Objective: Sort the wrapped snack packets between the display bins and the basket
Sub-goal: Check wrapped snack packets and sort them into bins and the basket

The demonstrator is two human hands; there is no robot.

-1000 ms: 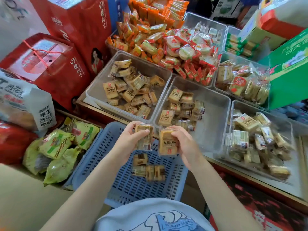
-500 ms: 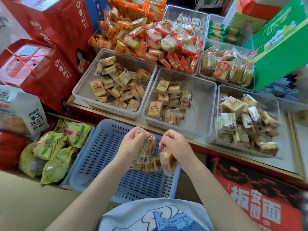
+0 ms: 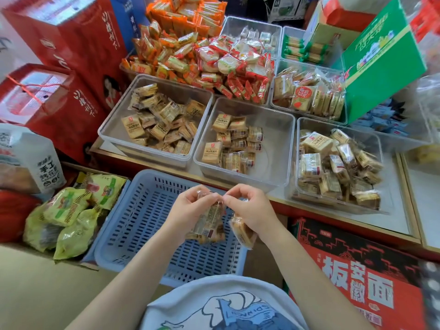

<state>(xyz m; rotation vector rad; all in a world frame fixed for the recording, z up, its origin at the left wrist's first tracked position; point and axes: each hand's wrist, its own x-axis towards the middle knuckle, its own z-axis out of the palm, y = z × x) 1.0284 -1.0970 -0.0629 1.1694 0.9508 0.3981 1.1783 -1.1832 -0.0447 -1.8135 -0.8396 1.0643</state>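
Both hands hover over the light blue slotted plastic basket [image 3: 147, 217], close together, fingertips almost touching. The left hand [image 3: 190, 210] pinches the top edge of a clear-wrapped brown snack packet [image 3: 209, 222], which hangs down with its long axis nearly upright. The right hand [image 3: 250, 208] has its fingers curled around a second clear-wrapped pale biscuit packet [image 3: 242, 232], tilted, its lower end pointing toward the basket's near right corner. So each grip is pressed on its own packet; neither is spread.

A few more packets seem to lie on the basket floor under the hands, mostly hidden. The middle clear plastic display bin [image 3: 278, 144], half filled with similar tan packets, stands on the worktop straight ahead of the hands, just beyond the basket's far rim. I judge the right hand is somewhat nearer to it; the left clear bin [image 3: 114, 129] lies ahead and to the left.
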